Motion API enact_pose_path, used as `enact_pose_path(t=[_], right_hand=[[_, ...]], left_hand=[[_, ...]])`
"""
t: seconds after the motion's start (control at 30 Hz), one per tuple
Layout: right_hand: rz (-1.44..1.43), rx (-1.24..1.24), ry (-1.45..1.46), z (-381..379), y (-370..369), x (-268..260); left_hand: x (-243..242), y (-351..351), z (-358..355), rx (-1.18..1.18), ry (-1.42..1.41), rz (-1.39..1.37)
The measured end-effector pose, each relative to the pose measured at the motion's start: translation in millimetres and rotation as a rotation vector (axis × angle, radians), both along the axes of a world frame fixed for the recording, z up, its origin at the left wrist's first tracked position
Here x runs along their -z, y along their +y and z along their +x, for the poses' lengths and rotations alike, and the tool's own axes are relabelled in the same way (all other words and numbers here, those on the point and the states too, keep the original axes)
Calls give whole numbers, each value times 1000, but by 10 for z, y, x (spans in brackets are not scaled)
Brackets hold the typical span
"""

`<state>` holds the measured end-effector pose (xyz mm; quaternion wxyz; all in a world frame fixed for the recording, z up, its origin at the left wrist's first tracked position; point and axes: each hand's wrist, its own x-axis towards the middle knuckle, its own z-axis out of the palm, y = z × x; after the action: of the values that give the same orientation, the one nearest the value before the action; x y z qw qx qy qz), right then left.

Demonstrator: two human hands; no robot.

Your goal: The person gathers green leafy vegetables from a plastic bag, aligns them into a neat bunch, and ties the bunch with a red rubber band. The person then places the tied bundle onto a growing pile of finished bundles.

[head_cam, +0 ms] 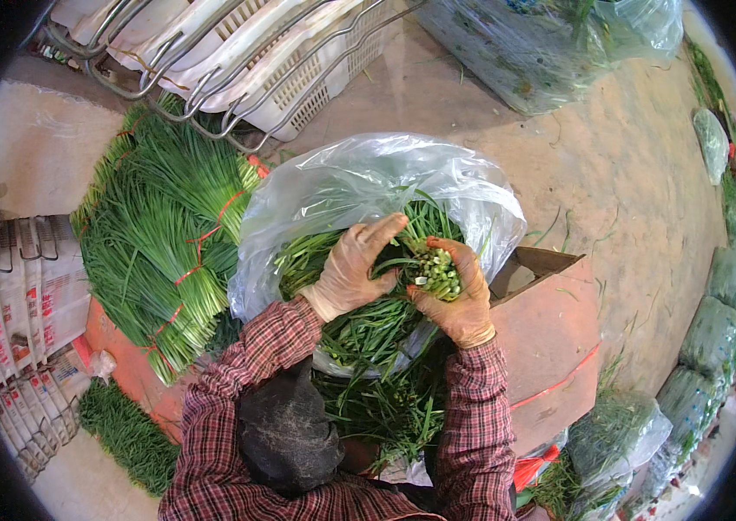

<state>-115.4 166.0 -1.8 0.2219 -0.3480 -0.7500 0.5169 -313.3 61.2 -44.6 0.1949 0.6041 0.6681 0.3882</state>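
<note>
My right hand [459, 293], in a thin translucent glove, is closed around a bunch of green leafy stems [438, 273], probably garlic chives. The pale cut ends face up. Gloved as well, my left hand [361, 267] is beside the bunch with fingers and thumb apart, holding nothing visible. Both hands are over a clear plastic bag [342, 176] whose wide mouth is spread. Loose green leaves [368, 332] lie in the bag below my hands. More leaves [400, 404] lie between my forearms.
Bundles of chives with red ties [166, 241] are piled at the left. A reddish board-sided box [543, 325] stands right of the bag. White plastic crates with metal handles [296, 84] are at the upper left. Filled plastic bags [713, 332] line the right side. Red ties [530, 469] hang below the box.
</note>
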Motion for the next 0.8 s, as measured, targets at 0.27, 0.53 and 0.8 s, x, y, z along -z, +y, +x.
enact_pose_path(t=[0.27, 0.53, 0.8], right_hand=[[258, -97, -119, -43, 16, -201], [332, -93, -73, -83, -79, -56], [-351, 341, 228, 329, -32, -45]], left_hand=[[93, 104, 51, 121, -107, 58], [188, 3, -112, 174, -177, 35], [787, -838, -584, -516, -239, -346]])
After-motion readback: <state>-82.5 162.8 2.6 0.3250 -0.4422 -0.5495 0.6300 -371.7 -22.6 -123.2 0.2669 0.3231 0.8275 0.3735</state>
